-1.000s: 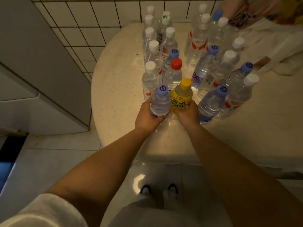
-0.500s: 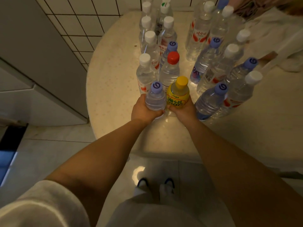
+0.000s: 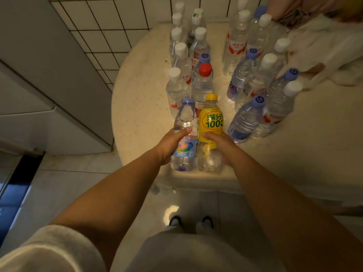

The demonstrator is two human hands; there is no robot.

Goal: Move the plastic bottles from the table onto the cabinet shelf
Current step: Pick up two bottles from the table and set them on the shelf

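My left hand (image 3: 170,143) grips a clear bottle with a blue cap (image 3: 184,122) around its middle. Beside it, my right hand (image 3: 220,146) grips a yellow-capped bottle with a yellow label (image 3: 210,122). Both bottles are tilted toward me, and their bases hang over the near edge of the round table (image 3: 137,107). Several more clear plastic bottles stand behind them in two clusters, among them a red-capped bottle (image 3: 203,83) on the left and a blue-capped bottle (image 3: 246,118) on the right.
A grey cabinet (image 3: 49,75) stands to the left against a white tiled wall (image 3: 110,26). White cloth (image 3: 324,54) lies on the table's far right. My feet (image 3: 191,222) stand on the tiled floor below.
Both hands have lifted their bottles off the table and drawn them toward me over the near edge, tilting them back. The camera has also shifted closer.
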